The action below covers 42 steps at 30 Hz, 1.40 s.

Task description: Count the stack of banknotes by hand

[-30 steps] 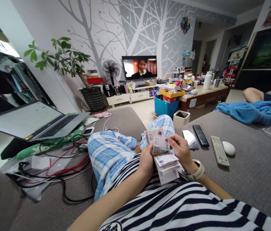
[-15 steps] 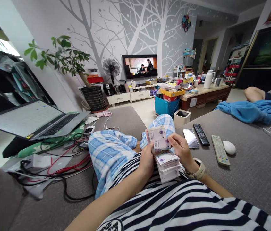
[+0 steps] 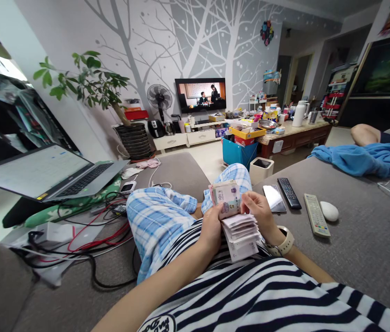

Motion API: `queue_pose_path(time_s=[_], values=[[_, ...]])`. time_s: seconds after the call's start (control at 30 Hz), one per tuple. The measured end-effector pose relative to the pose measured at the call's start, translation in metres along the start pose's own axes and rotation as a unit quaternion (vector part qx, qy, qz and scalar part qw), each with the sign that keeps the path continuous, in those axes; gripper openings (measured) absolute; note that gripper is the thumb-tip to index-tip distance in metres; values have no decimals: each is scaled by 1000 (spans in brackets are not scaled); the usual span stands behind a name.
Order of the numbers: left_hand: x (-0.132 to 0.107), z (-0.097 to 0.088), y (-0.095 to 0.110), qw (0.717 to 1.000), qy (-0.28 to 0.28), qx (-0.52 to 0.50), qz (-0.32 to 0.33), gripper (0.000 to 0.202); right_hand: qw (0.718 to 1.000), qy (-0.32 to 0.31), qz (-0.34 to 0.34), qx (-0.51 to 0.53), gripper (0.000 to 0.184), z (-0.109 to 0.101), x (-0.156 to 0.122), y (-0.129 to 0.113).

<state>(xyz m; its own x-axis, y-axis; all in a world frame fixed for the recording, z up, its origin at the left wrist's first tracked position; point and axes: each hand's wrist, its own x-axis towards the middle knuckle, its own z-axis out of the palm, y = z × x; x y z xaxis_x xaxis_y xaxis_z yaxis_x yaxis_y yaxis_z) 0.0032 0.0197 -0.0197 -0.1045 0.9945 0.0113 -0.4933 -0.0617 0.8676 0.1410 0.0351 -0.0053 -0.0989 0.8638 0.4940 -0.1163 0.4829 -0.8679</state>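
Note:
A wad of banknotes [image 3: 227, 193] marked with a 5 sits upright above my lap, and my left hand [image 3: 212, 226] is closed around its lower left side. Folded toward me, several more notes [image 3: 241, 233] fan out below that hand, their pale faces overlapping. My right hand [image 3: 259, 212] has thumb and fingers pinched together at the right edge of the wad, touching the notes there. A beige watch [image 3: 285, 240] is on the right wrist. The fingers behind the wad are hidden.
On the sofa to the right lie a phone [image 3: 274, 198], a black remote [image 3: 289, 193], a pale remote [image 3: 316, 215] and a white mouse [image 3: 329, 211]. A laptop [image 3: 42, 173] and tangled cables [image 3: 94, 249] are at left. Another person's leg [image 3: 366, 134] shows by a blue blanket [image 3: 371, 159].
The note that my right hand was bending down has joined the folded notes below, which now fan out more. A flat 5 note face shows on the upright wad.

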Motion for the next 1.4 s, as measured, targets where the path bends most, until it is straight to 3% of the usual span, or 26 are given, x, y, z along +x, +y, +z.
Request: queue_pose_path(time_s=[0.17,0.4,0.8,1.1,1.4], values=[[-7,6,4,999,-4,-17,-33,31,996,73,49,-3,40,0,6,9],[-3,3,0,1000,-1,-9,-26,30,998,55,42,-5,37,-1,7,17],[8,-9,-12,1000,10,21,6,33,996,47,-48,-64,27,-1,-3,-2],[5,-7,-7,998,-8,58,27,33,996,43,-49,-64,27,0,-4,-3],[4,-7,-8,997,18,75,28,32,996,43,-51,-54,27,0,-4,0]])
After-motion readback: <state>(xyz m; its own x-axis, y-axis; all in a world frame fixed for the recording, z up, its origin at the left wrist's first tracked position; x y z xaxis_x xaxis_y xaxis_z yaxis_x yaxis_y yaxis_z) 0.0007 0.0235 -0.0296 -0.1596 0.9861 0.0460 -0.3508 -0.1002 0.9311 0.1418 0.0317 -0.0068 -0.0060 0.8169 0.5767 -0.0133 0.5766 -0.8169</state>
